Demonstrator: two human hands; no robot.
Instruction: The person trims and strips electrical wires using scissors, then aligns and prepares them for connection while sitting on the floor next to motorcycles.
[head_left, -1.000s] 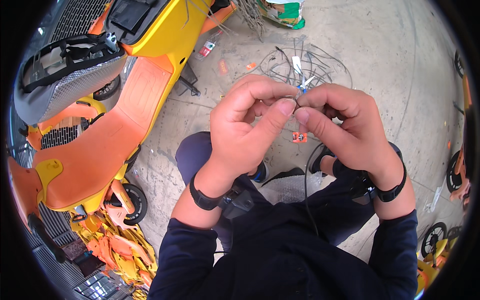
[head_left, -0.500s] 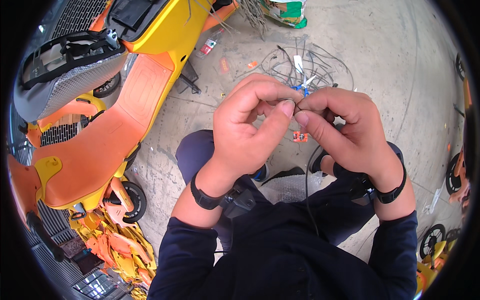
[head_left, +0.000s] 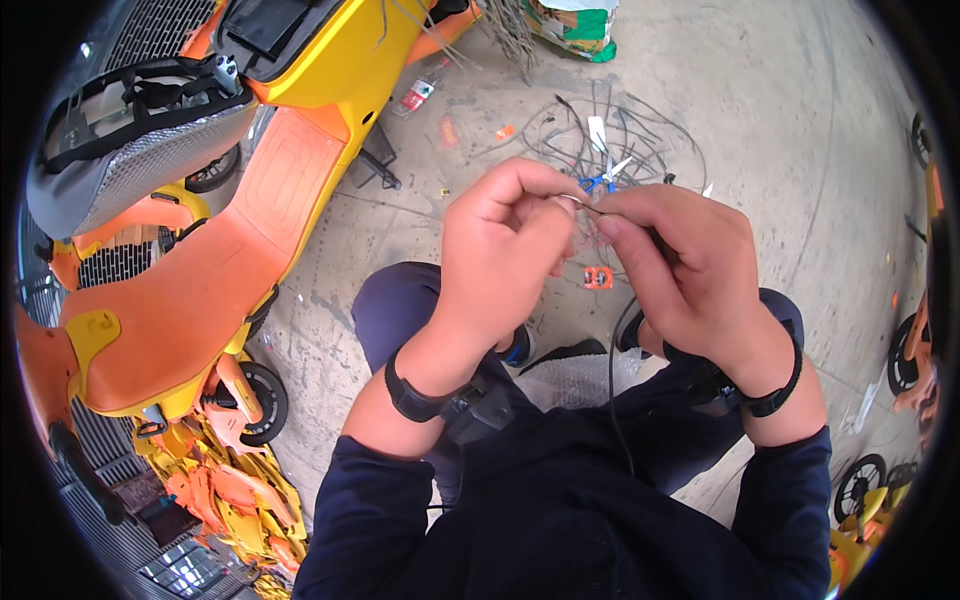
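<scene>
Both hands are raised in front of my knees, their fingertips almost meeting. Between them stretches a thin wire (head_left: 591,209), too fine to make out in full. My left hand (head_left: 505,245) is closed, pinching one end between thumb and forefinger. Thumb and forefinger of my right hand (head_left: 688,258) grip the wire's other side. On the floor just beyond the fingertips lie blue-handled scissors (head_left: 606,179), beside a tangle of dark cables (head_left: 650,135). A small orange packet (head_left: 598,278) shows on the floor below the hands.
An orange and yellow scooter (head_left: 200,285) stands close on my left, above a heap of plastic panels (head_left: 235,490). Bubble wrap (head_left: 580,380) lies between my feet, and a black cable (head_left: 613,400) hangs over my lap. A green and white bag (head_left: 580,28) sits farther off.
My left hand has turned, its fingers curling further in, and the fingertips have drawn slightly apart. More of the wire now shows between them, and the scissors are less covered.
</scene>
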